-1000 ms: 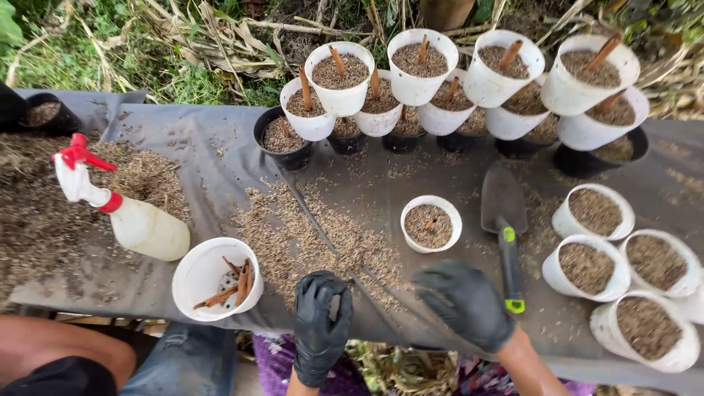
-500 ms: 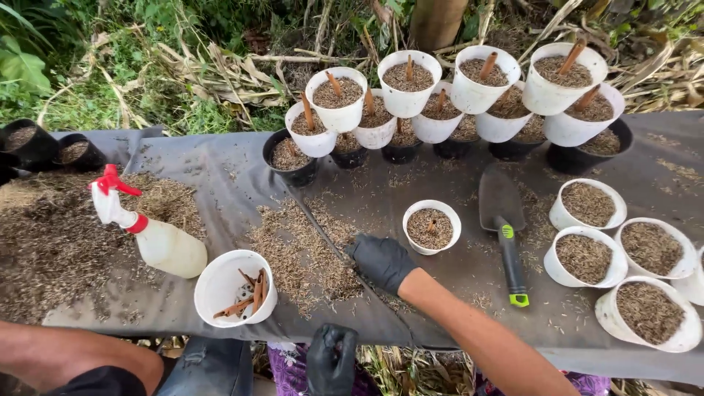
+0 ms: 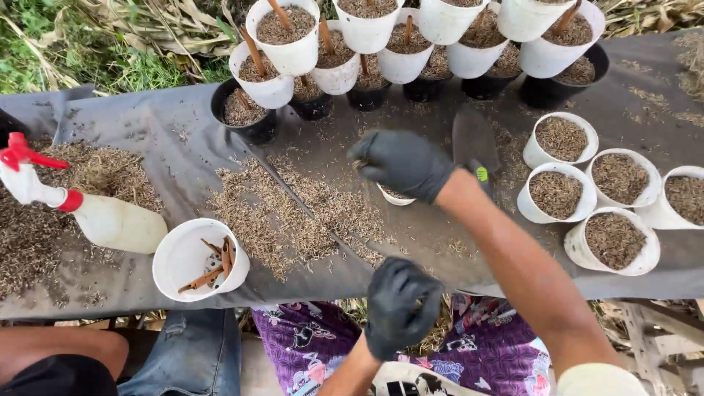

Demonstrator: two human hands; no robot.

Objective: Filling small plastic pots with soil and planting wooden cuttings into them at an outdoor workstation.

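Observation:
My right hand [image 3: 403, 165], in a black glove, hovers over a small white cup [image 3: 396, 196] of husk and hides most of it. Its fingers are bunched together with bits of husk at the tips. My left hand [image 3: 400, 304], also gloved, hangs loosely curled below the table's front edge and holds nothing. A loose husk pile [image 3: 286, 213] lies on the grey cloth [image 3: 161, 125] just left of the cup. A trowel [image 3: 473, 136] lies behind my right wrist, its handle mostly hidden.
A white spray bottle with a red trigger [image 3: 110, 220] lies at the left. A white cup of brown sticks [image 3: 183, 257] stands near the front edge. Several husk-filled white cups [image 3: 557, 194] stand at the right, and stacked cups with sticks [image 3: 286, 33] line the back. Another person's leg in jeans [image 3: 183, 352] is at lower left.
My right hand left the husk pile and moved right to above the small white cup. My left hand stayed low at the table's front edge. The camera has tilted closer.

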